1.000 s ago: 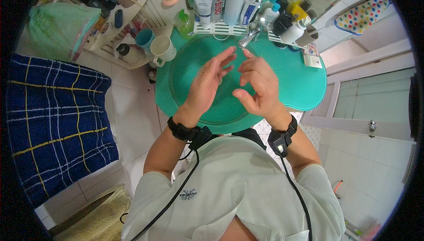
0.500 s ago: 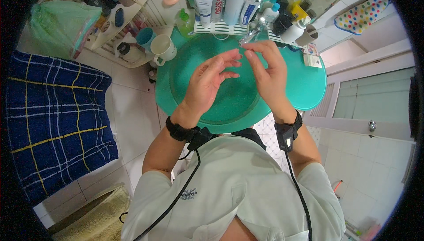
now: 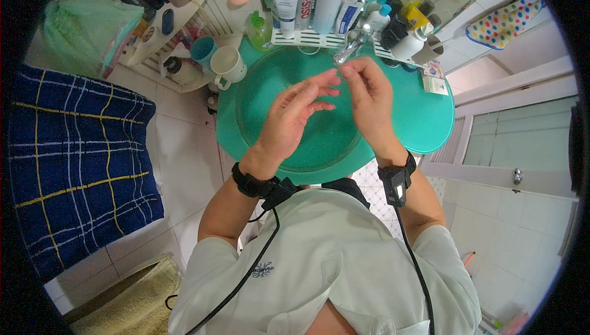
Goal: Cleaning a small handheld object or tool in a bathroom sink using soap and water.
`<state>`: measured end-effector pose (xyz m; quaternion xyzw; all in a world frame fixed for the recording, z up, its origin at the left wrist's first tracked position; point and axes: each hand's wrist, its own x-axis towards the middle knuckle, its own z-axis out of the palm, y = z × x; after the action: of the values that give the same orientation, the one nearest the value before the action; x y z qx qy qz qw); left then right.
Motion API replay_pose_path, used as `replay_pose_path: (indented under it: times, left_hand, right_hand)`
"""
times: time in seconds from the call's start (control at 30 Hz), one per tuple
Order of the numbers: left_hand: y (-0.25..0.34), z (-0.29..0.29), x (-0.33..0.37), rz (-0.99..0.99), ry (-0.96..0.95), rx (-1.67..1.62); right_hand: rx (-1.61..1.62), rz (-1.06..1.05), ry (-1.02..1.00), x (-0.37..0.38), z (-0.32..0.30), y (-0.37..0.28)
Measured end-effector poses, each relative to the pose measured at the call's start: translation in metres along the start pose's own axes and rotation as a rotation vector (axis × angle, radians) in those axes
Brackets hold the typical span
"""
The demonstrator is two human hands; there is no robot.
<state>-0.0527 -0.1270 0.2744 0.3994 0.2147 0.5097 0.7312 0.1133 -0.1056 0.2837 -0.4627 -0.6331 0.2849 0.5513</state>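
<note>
Both my hands are raised over the round basin of a green sink (image 3: pixel 246 120), below a chrome faucet (image 3: pixel 355 46). My left hand (image 3: pixel 289 117) has its palm turned toward the right and its fingers stretched and apart, holding nothing. Close beside its fingertips is my right hand (image 3: pixel 372 98), half curled, thumb pointing up toward the faucet's end; no object shows in it. A narrow gap separates the hands. The tips of the right fingers are partly hidden by the thumb.
Behind the basin, a white slotted shelf (image 3: pixel 289 40) bears tubes and bottles. A green pump bottle (image 3: pixel 259 33) and a white mug (image 3: pixel 227 66) stand at its left. A small box (image 3: pixel 434 84) lies on the right counter. A plaid blue towel (image 3: pixel 80 163) hangs left.
My right hand has drawn slightly down and its fingers have curled in more, uncovering the faucet's end. My left hand has shifted only a little.
</note>
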Motion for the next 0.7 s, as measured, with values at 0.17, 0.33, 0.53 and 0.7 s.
replay_pose_path:
  times: [0.17,0.33,0.53,0.7]
  left_hand:
    - [0.0,-0.005,0.0,-0.013,0.054,0.043]
    - [-0.001,-0.008,0.002,-0.008,0.124,0.074]
    - [-0.002,-0.008,0.003,0.018,0.174,0.093]
    - [-0.004,-0.009,0.004,0.044,0.207,0.204]
  right_hand:
    - [0.297,0.225,0.071,-0.004,-0.003,0.008]
    - [0.341,0.292,0.037,-0.004,-0.01,0.009]
    - [0.511,0.369,0.016,-0.004,-0.012,0.013]
    - [0.609,0.429,0.0,-0.004,-0.014,0.005]
